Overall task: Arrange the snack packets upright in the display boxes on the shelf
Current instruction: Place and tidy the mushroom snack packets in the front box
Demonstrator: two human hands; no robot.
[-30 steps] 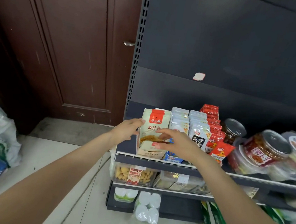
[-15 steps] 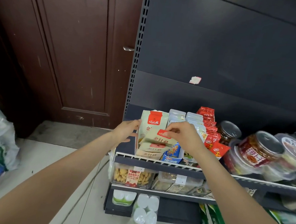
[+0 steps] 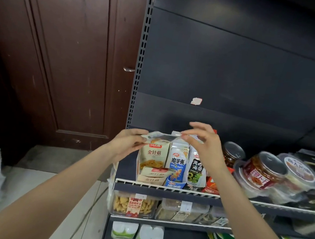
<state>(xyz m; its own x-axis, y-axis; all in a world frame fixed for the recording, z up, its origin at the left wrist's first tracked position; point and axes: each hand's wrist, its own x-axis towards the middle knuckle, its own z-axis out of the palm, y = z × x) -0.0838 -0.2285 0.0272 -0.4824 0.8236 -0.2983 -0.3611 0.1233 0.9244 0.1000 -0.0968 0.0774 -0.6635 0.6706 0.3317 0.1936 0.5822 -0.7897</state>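
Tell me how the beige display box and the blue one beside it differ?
The beige box sits at the shelf's left end; the blue box stands to its right. Packets lie flat at the beige box's front; the blue box's front packet stands upright. Both hands hold a packet above the beige box, not the blue one. Both sit behind the same shelf rail.

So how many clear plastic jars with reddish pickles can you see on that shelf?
2. A large clear jar with a red label lies tilted right of the snack boxes; a smaller dark-lidded jar stands behind the right hand. More may be hidden.
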